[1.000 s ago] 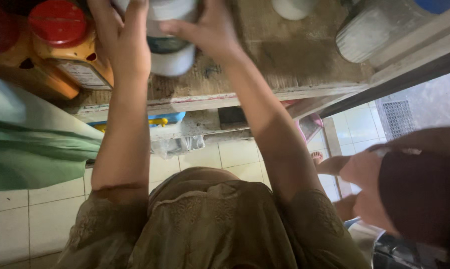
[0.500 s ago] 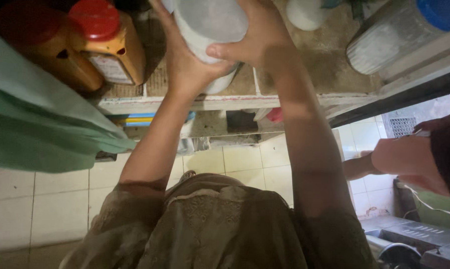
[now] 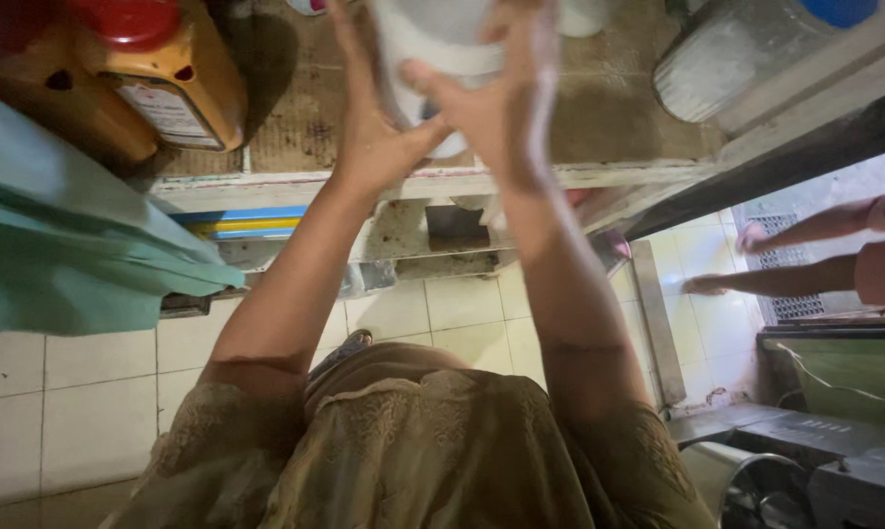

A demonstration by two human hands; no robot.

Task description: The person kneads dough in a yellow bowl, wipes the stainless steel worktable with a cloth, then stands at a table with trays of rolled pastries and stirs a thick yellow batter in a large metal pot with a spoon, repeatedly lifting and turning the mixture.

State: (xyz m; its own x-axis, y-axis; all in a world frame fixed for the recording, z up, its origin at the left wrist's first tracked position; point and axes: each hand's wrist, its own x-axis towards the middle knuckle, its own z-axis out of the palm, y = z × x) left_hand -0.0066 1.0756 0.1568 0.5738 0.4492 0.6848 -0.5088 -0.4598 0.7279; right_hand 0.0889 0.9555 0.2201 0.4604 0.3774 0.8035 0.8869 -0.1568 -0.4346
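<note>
Both hands are raised over the shelf and clasp a white jar (image 3: 441, 59) between them: the left hand (image 3: 379, 137) cups it from the left and below, thumb reaching across under it, while the right hand (image 3: 506, 103) presses its palm and spread fingers against the right side. The jar's top runs out of the frame, so whether it has a lid cannot be told, and motion blur leaves it unclear whether its base touches the shelf (image 3: 599, 118) or hangs just above it. The shelf is a worn, stained board with a pale front edge. To the left on it stands an amber bottle (image 3: 173, 83) with a red cap and a paper label, tilted in this view, with a second dark bottle just beside it at the frame's corner. To the right lies a clear container (image 3: 727, 59) with a blue lid, well apart from the jar. A green cloth (image 3: 70, 245) hangs at the left, below the shelf. The floor (image 3: 70, 392) under the shelf is pale tile. The person's olive patterned garment (image 3: 413, 451) fills the lower middle. At the right edge another person's bare legs (image 3: 786, 260) stand in a doorway on the tiles.
</note>
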